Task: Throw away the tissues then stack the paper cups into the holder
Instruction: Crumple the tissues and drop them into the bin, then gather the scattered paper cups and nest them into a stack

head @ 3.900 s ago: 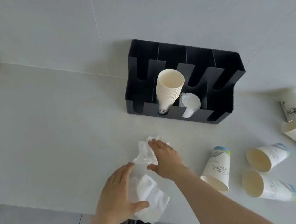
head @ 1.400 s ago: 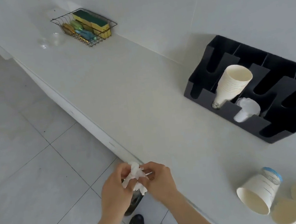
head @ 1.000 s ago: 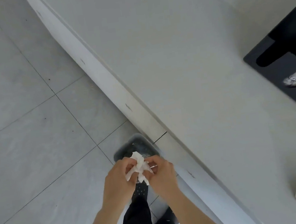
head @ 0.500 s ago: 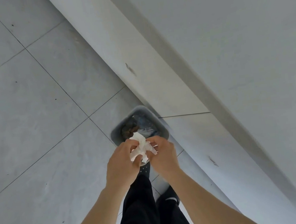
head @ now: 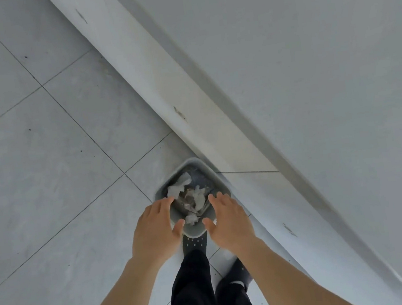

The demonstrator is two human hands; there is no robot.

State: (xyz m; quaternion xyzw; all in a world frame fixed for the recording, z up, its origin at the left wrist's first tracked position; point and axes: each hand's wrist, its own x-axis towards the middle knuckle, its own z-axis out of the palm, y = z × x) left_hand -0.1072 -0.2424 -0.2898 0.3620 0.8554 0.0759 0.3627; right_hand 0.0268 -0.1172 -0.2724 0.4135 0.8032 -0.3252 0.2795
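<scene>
The floor (head: 41, 147) is the biggest thing here. It fills the left side of the frame with big grey tiles and thin dark lines between them.

The desk (head: 310, 61) fills the upper right of the frame. Its top is pale grey and flat. Its white front edge runs in a slant from the top middle down to the lower right corner.

Two bare arms come up from the bottom of the frame. Between them are two legs in black trousers (head: 195, 293). A dark shoe with little holes (head: 195, 242) pokes out in the lower middle, touching the near side of the bin. A second dark shoe (head: 238, 272) sits a bit to the right and lower.

The bin (head: 213, 173) is small and grey. It stands on the floor in the middle of the frame, right beside the front of the desk.

The left hand (head: 154, 232) hangs over the left side of the bin. Its grip is apart, with the fingers spread and nothing in them. The right hand (head: 229, 222) hangs over the right side of the bin. Its grip is apart too, and it holds nothing.

The tissues (head: 182, 183) are inside the bin. They are white and crumpled, lying with other rubbish. One small white bit (head: 192, 219) shows just between the two thumbs.
</scene>
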